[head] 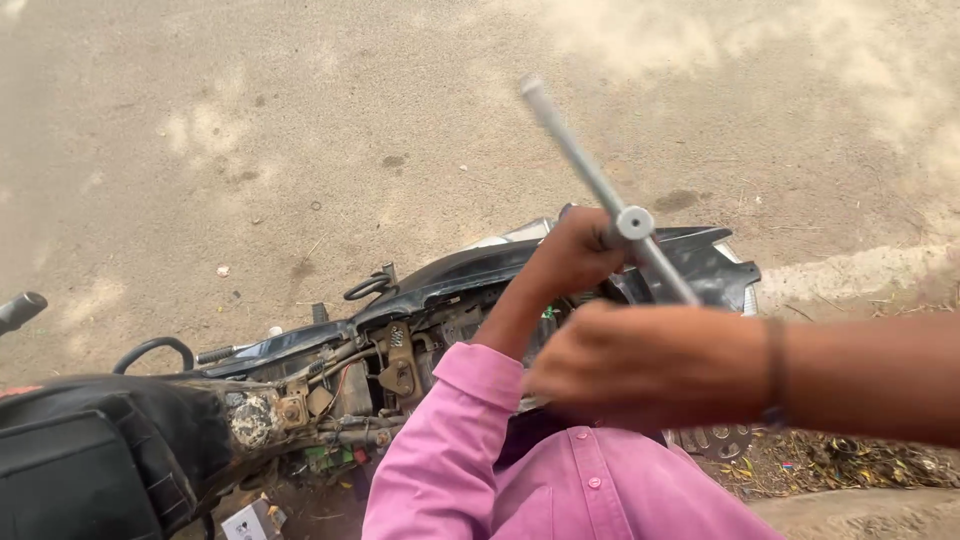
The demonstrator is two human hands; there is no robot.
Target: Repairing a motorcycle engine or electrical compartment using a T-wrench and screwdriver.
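T-handle wrench point(590, 170): silver metal, long rod tilted, upper end pointing up and to the left above the motorcycle point(440, 280), lower part passing down to the right behind the hands. Cross joint of the wrench just beside the knuckles of the left hand point(575, 255).

Left hand: closed in a fist around the wrench bar near the joint, forearm bare, pink sleeve point(460, 430) rolled to the elbow.

Right hand point(650, 365): coming in from the right side, blurred, lying at the lower part of the rod, just below the left hand. Fingers curled downward; impossible to tell if really closed on the rod or only touching it. Dark wristband point(773, 370) on the wrist.

Motorcycle lying across the view, black side panels, seat part open with the bare frame and wires point(400, 370) showing. Black grip of 1 handlebar point(20, 310) at the far left edge. Toothed metal disc point(720, 440) under the right forearm. Dusty ground point(250, 150) behind, dry leaves point(850, 460) at the lower right, 1 small white box point(250, 520) at the bottom.
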